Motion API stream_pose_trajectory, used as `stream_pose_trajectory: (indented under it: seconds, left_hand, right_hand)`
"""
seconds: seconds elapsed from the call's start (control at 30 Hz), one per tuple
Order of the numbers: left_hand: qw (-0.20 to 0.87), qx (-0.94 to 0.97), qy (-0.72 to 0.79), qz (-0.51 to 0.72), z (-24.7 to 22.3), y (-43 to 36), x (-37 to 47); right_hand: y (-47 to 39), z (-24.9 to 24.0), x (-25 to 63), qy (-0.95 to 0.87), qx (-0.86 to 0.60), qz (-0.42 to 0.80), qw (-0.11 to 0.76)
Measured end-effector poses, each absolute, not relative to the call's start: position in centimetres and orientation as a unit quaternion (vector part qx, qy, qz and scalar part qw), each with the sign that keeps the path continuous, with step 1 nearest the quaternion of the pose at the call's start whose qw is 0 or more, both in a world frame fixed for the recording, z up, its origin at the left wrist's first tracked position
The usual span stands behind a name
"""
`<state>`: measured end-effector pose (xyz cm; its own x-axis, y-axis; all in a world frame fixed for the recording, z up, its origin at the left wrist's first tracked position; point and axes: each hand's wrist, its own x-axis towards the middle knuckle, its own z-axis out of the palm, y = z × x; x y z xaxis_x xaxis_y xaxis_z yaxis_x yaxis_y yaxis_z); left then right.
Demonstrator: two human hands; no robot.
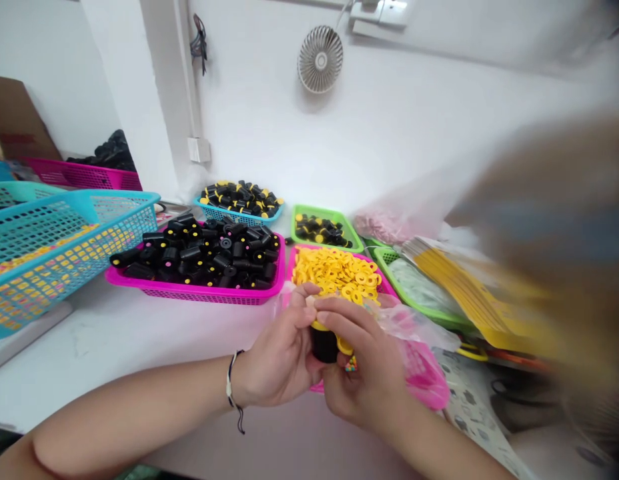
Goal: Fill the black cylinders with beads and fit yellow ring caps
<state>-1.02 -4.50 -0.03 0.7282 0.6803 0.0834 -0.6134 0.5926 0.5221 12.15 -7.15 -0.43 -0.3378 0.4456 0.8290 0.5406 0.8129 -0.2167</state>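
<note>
A black cylinder (pixel 324 345) with a yellow top is held between my two hands, near the middle of the view. My left hand (pixel 284 353) wraps its left side, with the thumb and a finger at the top. My right hand (pixel 369 367) grips it from the right, fingers over the upper edge. A yellow ring (pixel 344 346) shows beside the cylinder under the right fingers. Just behind the hands, yellow rings (pixel 339 273) fill a pink basket. To the left stands a magenta basket (pixel 209 293) of black cylinders, some with coloured dots.
Blue baskets (pixel 114 233) stand at the left. Behind are a blue basket (pixel 259 220) and a green basket (pixel 352 233) of black and yellow parts. Yellow packaging (pixel 459 293) and a green tray (pixel 404 293) lie right. A blurred shape covers the far right.
</note>
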Motion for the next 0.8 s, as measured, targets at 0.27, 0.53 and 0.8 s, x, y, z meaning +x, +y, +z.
stream_pose_trajectory:
  seconds: [0.27, 0.53, 0.8]
  left_hand:
    - [0.782, 0.488, 0.013, 0.388, 0.3, -4.6, -1.9]
    - [0.318, 0.882, 0.043, 0.345, 1.3, -2.4, -4.2]
    - [0.243, 0.916, 0.093, 0.304, 2.3, -2.0, -4.3]
  right_hand:
    - [-6.6, 2.3, 14.9, -0.784, -0.261, 0.318, 0.464]
    - [-6.6, 1.5, 13.5, -0.537, -0.307, 0.639, 0.458]
    - [-6.5, 1.3, 13.5, -0.578, -0.331, 0.604, 0.438]
